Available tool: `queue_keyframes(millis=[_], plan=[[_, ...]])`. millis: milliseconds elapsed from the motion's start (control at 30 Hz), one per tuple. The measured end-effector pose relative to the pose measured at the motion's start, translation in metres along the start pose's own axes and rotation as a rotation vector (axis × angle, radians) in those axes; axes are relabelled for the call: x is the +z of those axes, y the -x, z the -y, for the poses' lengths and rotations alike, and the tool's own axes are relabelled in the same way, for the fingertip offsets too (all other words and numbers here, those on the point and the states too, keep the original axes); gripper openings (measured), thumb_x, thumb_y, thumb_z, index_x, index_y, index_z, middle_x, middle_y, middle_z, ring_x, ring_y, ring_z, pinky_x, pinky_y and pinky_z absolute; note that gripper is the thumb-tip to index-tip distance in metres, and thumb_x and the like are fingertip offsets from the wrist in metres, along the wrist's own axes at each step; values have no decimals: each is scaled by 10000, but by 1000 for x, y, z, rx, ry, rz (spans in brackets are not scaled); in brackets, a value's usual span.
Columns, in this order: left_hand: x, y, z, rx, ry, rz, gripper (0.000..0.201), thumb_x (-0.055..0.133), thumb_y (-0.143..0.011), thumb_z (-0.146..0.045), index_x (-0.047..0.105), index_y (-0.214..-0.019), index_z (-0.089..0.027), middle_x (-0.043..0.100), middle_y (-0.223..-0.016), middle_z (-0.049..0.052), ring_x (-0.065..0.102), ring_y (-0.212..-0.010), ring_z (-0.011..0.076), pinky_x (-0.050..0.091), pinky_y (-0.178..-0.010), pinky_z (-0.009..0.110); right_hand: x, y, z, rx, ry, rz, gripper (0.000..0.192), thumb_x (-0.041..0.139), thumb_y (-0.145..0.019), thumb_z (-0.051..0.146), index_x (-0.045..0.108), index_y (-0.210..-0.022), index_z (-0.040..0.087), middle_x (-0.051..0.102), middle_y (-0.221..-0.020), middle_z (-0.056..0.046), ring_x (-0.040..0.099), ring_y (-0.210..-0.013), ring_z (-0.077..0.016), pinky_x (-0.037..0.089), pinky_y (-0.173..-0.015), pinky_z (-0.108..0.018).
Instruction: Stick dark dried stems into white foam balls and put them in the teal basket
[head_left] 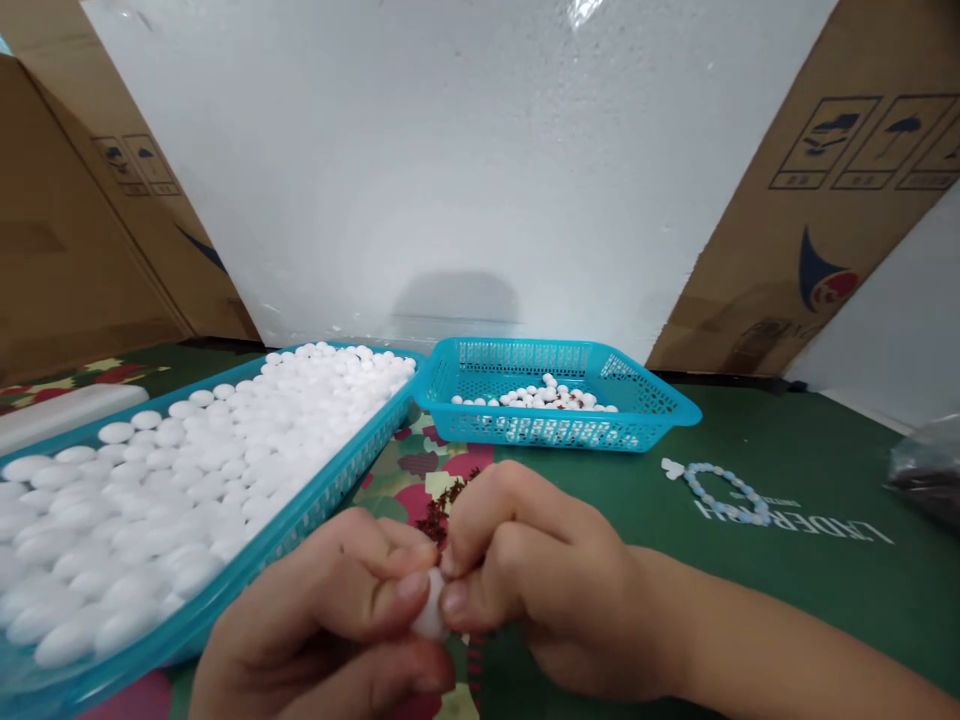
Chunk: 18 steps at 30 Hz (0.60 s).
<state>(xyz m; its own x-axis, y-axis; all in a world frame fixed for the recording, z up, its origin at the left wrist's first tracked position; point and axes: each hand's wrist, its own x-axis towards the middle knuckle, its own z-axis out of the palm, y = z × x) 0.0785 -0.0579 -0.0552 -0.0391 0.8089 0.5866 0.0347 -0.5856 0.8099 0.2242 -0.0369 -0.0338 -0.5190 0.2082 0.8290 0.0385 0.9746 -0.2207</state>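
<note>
Facing me stood a tall white panel (465,150), slightly glossy, with a bright glare (583,12) at the top edge and a soft grey shadow (456,298) low near its middle. To my left I had brown cardboard (75,230); to my right, a slanting cardboard sheet (765,220) carried an umbrella symbol (904,125) and a blue-and-red logo (823,275). Below, I saw a green covering (840,460), patterned toward the left

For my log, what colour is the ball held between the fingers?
The ball is white; it shows best in the head view.
</note>
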Motion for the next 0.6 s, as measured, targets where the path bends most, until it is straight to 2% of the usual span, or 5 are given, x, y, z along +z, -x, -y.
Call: queue_keyframes(millis=[100, 233, 400, 467, 600], plan=[[4, 0, -3, 127, -71, 98, 43, 603, -541, -247, 592, -572, -274, 507, -480, -22, 504, -481, 130, 470, -406, 204, -5, -3, -1, 3, 72, 86, 205, 326, -776, 73, 376, -596, 157, 407, -667, -17, 416, -633, -72, 403, -569, -125], [8, -2, -7, 187, -100, 133, 116, 616, -527, -234, 595, -625, -292, 522, -507, -28, 496, -476, 112, 466, -419, 185, -7, -7, -5, -37, 233, 90, 211, 318, -770, 62, 388, -587, 142, 423, -627, -31, 417, -614, -96, 402, -547, -167], [8, -4, -5, 145, -75, -4, 108, 637, -496, -232, 578, -569, -284, 532, -535, -31, 500, -500, 106, 464, -420, 161, -5, -10, -7, -78, 309, -68, 202, 394, -771, 119, 424, -572, 125, 455, -558, -19, 405, -558, -96, 376, -508, -182], [7, -4, -4, 183, -79, 0, 129, 643, -481, -229, 568, -573, -281, 534, -554, -32, 510, -508, 115, 470, -434, 175, -6, -10, -8, -40, 281, -112, 220, 424, -766, 166, 436, -551, 124, 472, -534, -14, 413, -539, -91, 373, -501, -181], [6, -2, -6, 174, -59, -17, 153, 661, -449, -222, 553, -547, -268, 507, -541, -36, 514, -512, 112, 468, -450, 163, -7, -10, -8, -11, 135, -69, 259, 392, -786, 227, 507, -595, 95, 527, -555, -33, 461, -562, -83, 391, -544, -175]])
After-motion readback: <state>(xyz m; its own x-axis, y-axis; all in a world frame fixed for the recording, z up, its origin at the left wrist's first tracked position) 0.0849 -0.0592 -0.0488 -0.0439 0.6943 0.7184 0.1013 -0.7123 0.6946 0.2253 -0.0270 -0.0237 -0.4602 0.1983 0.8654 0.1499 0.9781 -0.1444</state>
